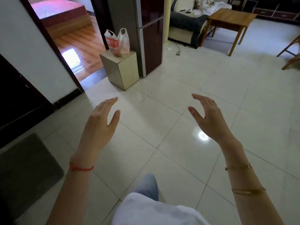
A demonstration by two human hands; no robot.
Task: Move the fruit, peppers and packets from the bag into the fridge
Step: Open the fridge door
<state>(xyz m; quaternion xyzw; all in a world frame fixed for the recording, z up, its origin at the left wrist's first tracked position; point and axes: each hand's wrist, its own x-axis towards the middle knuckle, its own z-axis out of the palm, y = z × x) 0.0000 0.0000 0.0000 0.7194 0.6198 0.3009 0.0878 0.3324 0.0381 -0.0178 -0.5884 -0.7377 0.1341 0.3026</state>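
A thin white plastic carrier bag (117, 42) with a red-orange printed panel stands on top of a small beige box-shaped cabinet (121, 69). The print on the panel is too blurred to read. Through the plastic, pale rounded shapes show at the bottom of the bag, but what they are cannot be told. Its two handles stand upright.

The cabinet stands just beside a tall two-door fridge (151, 34) with glossy dark maroon fronts and silver-grey sides. Both doors are closed, and no brand mark can be made out on them.

The left hand (101, 118) is held out over the glossy white tiled floor (186, 75), fingers straight and together, thumb spread wide, holding nothing. A thin red string bracelet (81, 168) circles that wrist. The right hand (207, 116) is likewise spread and empty, fingers slightly bent, thumb apart. Two slim gold bangles (243, 179) sit on the right forearm. Both hands are well apart from the bag.

Beyond the fridge stand a grey and cream sofa (186, 28) and a square wooden side table (230, 21). To the left, a doorway opens on a room with a wooden floor (78, 41). A dark grey mat (26, 172) lies at the lower left.
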